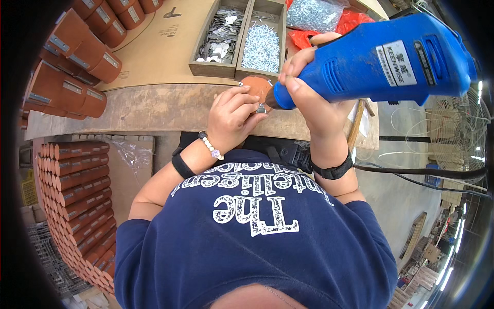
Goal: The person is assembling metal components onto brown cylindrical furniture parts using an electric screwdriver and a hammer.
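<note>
While the right hand (314, 98) wraps closed around a blue power driver (381, 59), its tip pressed down toward a small metal plate (261, 108), the left hand (231, 116) at nine o'clock of the tool pinches that plate with curled fingers (246, 99) against a round terracotta-coloured piece (256, 85) at the near edge of the wooden desk (149, 105). The plate sits just beside the driver's nose, at the centre of the frame; whether a screw is already seated under the tip cannot be told. At twelve o'clock of the hands stands a two-compartment wooden tray (242, 38), one side holding flat metal plates, the other pale screws, with a clear bag of more screws (314, 13) at one o'clock. Finished brown cylinders lie stacked on the desk (77, 56) at ten o'clock and in rows below the desk (77, 201) at eight o'clock. The likely hazard: the left fingertips lie so close to the spinning tip that a slip off the fastener could catch them, or skid the plate out of line.
</note>
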The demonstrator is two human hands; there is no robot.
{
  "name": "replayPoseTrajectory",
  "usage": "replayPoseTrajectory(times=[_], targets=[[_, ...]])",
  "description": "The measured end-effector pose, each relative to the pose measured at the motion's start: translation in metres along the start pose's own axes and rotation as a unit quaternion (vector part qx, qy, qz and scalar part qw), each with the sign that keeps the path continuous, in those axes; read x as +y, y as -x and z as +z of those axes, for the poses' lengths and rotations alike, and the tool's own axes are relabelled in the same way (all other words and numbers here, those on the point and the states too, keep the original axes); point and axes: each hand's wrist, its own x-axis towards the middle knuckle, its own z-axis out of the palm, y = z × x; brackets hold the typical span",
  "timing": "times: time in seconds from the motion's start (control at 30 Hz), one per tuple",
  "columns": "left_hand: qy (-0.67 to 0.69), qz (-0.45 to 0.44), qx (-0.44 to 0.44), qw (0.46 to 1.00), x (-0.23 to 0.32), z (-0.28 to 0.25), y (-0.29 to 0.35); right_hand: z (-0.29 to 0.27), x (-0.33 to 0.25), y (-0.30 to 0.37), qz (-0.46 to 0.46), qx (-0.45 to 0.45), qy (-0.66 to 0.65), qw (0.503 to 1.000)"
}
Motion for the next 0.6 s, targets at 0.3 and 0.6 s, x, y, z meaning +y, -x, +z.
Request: replayPoseTrajectory(times=[0.3, 0.6], targets=[[0.011, -0.005, 0.006, 1.000, -0.0005, 0.0014, 0.0004, 0.0040, 0.0036, -0.0009, 0.001, 0.045, -0.032, 0.998], [0.019, -0.006, 0.009, 1.000, -0.0013, 0.0021, 0.0014, -0.0006, 0.0045, 0.0026, 0.009, 0.012, -0.034, 0.999]])
